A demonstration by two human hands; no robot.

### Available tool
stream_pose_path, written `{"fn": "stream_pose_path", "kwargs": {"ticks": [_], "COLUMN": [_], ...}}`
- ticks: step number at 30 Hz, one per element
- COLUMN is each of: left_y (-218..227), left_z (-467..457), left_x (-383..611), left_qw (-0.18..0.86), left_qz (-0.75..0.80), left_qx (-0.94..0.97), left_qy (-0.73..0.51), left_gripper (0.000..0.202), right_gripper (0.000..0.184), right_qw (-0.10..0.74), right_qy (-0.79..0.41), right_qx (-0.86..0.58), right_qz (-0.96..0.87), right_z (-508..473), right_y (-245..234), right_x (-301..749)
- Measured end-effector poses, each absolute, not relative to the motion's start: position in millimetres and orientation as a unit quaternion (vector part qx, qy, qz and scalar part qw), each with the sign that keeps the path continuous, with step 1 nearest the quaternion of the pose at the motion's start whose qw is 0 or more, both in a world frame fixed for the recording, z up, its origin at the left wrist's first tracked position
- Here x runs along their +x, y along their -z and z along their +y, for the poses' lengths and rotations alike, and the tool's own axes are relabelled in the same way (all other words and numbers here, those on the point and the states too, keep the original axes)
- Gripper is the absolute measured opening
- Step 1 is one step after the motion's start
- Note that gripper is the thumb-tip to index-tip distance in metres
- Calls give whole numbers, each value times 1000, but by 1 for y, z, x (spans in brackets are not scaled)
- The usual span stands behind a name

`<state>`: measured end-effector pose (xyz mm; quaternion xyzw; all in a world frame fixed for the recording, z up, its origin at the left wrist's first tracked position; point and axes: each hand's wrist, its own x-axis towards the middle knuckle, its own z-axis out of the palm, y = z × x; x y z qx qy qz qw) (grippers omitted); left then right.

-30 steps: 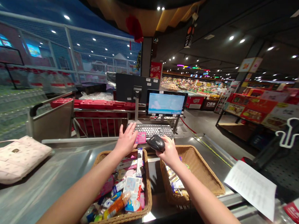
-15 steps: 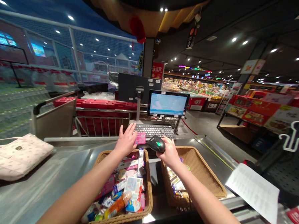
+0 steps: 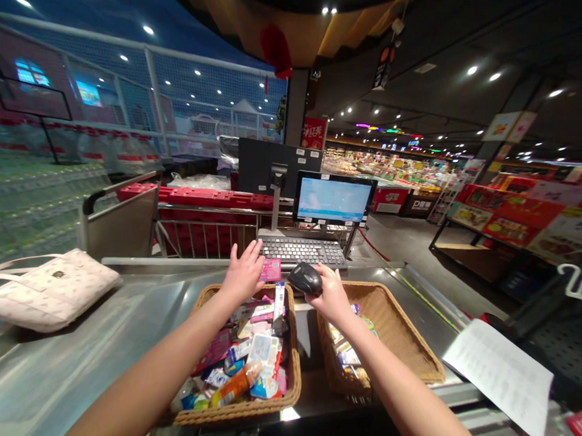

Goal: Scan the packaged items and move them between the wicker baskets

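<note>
L hand [image 3: 245, 272]: fingers fanned, at L edge of a pink packet [image 3: 271, 270]; grip hidden, can't tell if it's pinching. R hand [image 3: 330, 291]: wrapped round a black barcode scanner [image 3: 304, 279]. Packet's in front of the keyboard [image 3: 312, 251], near scanner, so prob. mid-scan; can't tell if it's registered, monitor [image 3: 336, 199] text too small. L basket [image 3: 295, 367]: heaped w/ mixed pkgs. R basket [image 3: 399, 329]: some pkgs on its L, bare wicker R. Which basket's the done lot isn't clear.
</note>
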<state>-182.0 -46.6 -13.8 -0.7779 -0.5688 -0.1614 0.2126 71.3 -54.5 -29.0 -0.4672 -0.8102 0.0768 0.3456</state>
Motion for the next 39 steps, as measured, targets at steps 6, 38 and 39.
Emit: {"fn": "stream_pose_path", "kwargs": {"ticks": [6, 38, 39], "left_y": [29, 92, 91], "left_z": [-51, -59, -59], "left_x": [-196, -242, -243], "left_qw": [203, -1, -10], "left_qz": [-579, -642, -646], "left_qx": [-777, -767, -763], "left_qy": [142, 3, -2], "left_gripper": [46, 51, 53], "right_gripper": [36, 32, 31], "right_qw": [343, 275, 277], "right_qy": [-80, -129, -129], "right_qx": [-457, -431, -430], "right_qz": [-817, -850, -850], "right_z": [-60, -74, -74], "right_y": [33, 51, 52], "right_x": [65, 40, 41]}}
